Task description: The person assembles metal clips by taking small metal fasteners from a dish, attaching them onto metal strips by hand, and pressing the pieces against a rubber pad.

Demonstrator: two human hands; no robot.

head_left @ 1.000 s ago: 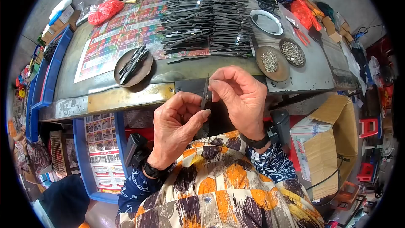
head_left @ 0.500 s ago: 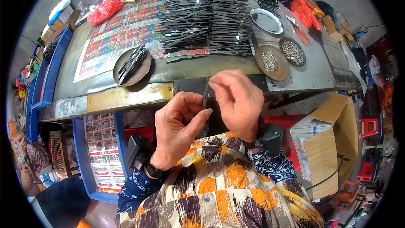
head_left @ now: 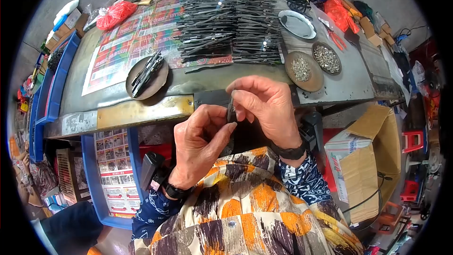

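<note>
My left hand [head_left: 200, 141] pinches a thin dark strip [head_left: 230, 109] between thumb and fingers, holding it roughly upright before the table's front edge. At the strip's upper end, the thumb and forefinger of my right hand [head_left: 269, 106] are closed; whether a small part is also between them is hidden. Beyond the hands, many similar dark strips [head_left: 257, 23] lie in two dense columns on a printed sheet [head_left: 118, 52]. A round dish [head_left: 160, 82] on the left holds several more strips. To the right, two dishes carry small shiny metal pieces [head_left: 300, 68].
A pale oval dish [head_left: 297, 23], red-handled pliers [head_left: 337, 41] and red plastic bags stand toward the table's back. Blue trays [head_left: 61, 71] line the left side, and another blue tray [head_left: 137, 174] sits below the edge. An open cardboard box [head_left: 373, 170] is at lower right.
My right hand has tilted and its fingertips now cover the strip's upper end, which stuck up beside them before. My left hand stays nearly in place with the strip.
</note>
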